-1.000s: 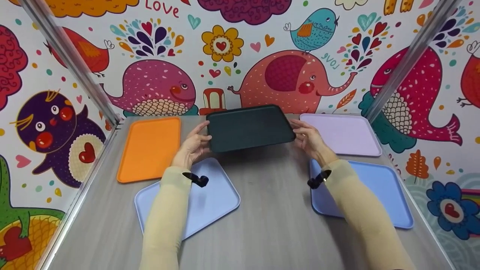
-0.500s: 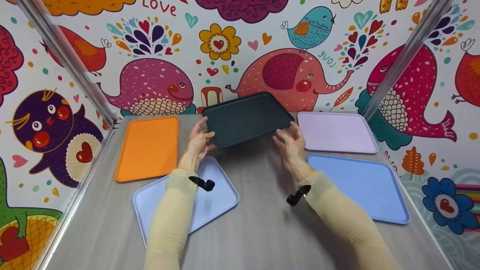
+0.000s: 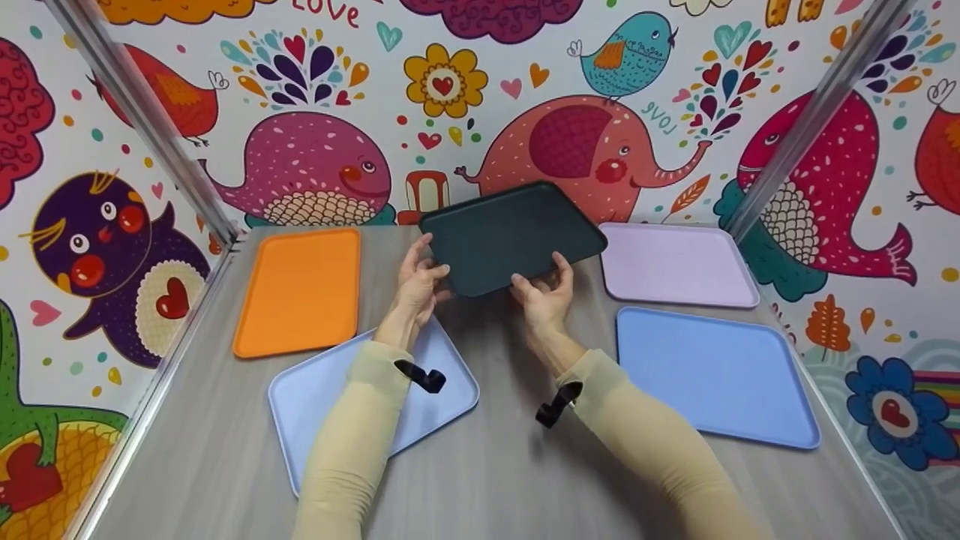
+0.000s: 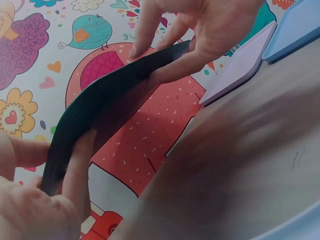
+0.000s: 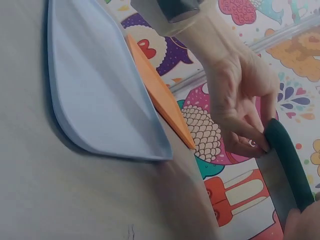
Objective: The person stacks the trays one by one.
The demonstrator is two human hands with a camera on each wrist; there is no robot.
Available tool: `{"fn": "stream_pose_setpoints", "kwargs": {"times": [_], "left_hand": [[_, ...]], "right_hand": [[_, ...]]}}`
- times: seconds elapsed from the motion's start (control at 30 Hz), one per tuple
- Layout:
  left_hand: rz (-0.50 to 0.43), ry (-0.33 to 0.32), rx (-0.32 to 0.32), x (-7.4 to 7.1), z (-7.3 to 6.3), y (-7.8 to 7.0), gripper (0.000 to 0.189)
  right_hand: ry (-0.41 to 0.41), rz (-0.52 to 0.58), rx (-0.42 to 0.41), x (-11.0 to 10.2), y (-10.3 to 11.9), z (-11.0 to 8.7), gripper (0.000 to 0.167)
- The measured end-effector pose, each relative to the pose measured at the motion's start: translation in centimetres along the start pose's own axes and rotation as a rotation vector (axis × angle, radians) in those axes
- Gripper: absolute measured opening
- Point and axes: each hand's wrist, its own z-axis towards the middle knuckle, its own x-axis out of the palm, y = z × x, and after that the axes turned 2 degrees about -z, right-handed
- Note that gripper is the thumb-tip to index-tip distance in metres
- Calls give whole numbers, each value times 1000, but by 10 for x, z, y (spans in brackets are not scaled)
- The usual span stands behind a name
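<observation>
- orange tray [image 3: 298, 292], left of the frame: lies flat on the grey bench [image 3: 517, 465].
- pale blue tray [image 3: 309, 405], lower left: lies at an angle on the bench, partly hidden by the left sleeve [image 3: 346, 435].
- left hand [image 3: 415, 294], just left of centre: its grip is nearly closed, thumb and fingers pinching the left end of the dark tray [image 3: 514, 238] from both sides.
- the dark tray, upper centre: held up off the bench and tilted, its face toward the head camera.
- right hand [image 3: 546, 298], centre: its grip is narrow too, fingers on both sides of the dark tray's lower edge.
- lilac tray [image 3: 679, 264], right of centre: flat on the bench.
- blue tray [image 3: 712, 375], lower right: flat, just below the lilac tray, partly hidden by the right sleeve [image 3: 652, 435].
</observation>
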Motion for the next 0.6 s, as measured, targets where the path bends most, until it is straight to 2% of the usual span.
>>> {"fn": "stream_pose_setpoints", "kwargs": {"times": [0.4, 0.6], "left_hand": [[-6, -10, -6, 5, -5, 4, 78], [31, -37, 13, -2, -1, -3, 67]], "right_hand": [[1, -10, -17, -8, 2, 3, 88], [47, -4, -35, -19, 11, 4, 88]]}}
